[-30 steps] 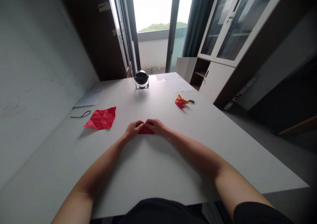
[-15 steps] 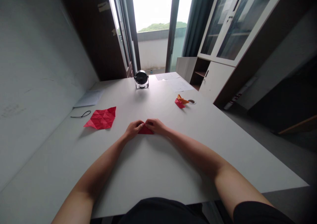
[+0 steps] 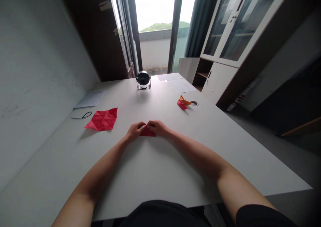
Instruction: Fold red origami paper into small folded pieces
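A small folded red paper [image 3: 146, 132] lies on the white table [image 3: 155, 166] in front of me. My left hand [image 3: 134, 131] pinches its left side with curled fingers. My right hand [image 3: 157, 128] presses and pinches its right side, fingertips meeting the left hand's above the paper. Most of the paper is hidden under my fingers.
A creased red paper sheet [image 3: 102, 120] lies to the left, with a black cord [image 3: 81, 116] and a white sheet [image 3: 90, 99] beyond it. A small fan [image 3: 143, 80] stands at the far edge. Folded red and orange paper pieces [image 3: 184, 103] lie right, near white sheets [image 3: 175, 81]. Cabinets stand right.
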A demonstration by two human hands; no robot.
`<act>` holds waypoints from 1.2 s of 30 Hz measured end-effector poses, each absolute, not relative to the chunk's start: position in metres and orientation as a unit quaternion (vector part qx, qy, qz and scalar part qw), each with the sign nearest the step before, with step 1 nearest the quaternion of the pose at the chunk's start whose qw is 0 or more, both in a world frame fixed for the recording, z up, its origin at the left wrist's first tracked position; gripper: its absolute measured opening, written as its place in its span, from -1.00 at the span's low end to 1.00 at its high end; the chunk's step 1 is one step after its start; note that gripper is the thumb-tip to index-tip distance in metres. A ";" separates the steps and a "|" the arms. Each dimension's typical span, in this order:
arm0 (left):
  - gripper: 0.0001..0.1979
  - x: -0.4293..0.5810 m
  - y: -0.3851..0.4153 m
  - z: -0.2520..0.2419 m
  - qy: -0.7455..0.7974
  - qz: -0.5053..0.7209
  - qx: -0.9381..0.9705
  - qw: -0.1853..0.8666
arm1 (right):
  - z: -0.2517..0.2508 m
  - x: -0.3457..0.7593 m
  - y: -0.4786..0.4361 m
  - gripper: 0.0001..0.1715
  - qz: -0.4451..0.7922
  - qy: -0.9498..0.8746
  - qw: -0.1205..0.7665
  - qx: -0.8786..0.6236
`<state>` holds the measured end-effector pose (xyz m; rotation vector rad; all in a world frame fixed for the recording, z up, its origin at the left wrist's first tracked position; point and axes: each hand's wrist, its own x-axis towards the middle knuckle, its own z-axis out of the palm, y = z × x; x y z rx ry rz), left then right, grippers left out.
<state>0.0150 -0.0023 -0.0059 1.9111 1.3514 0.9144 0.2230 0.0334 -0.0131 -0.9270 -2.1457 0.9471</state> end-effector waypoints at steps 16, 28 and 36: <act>-0.69 0.015 -0.001 -0.008 0.515 0.315 0.746 0.281 | -0.016 0.223 0.035 -0.82 0.334 -0.821 0.307 -0.348; -0.69 0.015 -0.002 -0.004 0.521 0.304 0.749 0.274 | -0.014 0.224 0.033 -0.82 0.337 -0.821 0.310 -0.342; -0.70 0.014 -0.001 -0.007 0.512 0.306 0.755 0.272 | -0.018 0.223 0.035 -0.82 0.337 -0.820 0.308 -0.346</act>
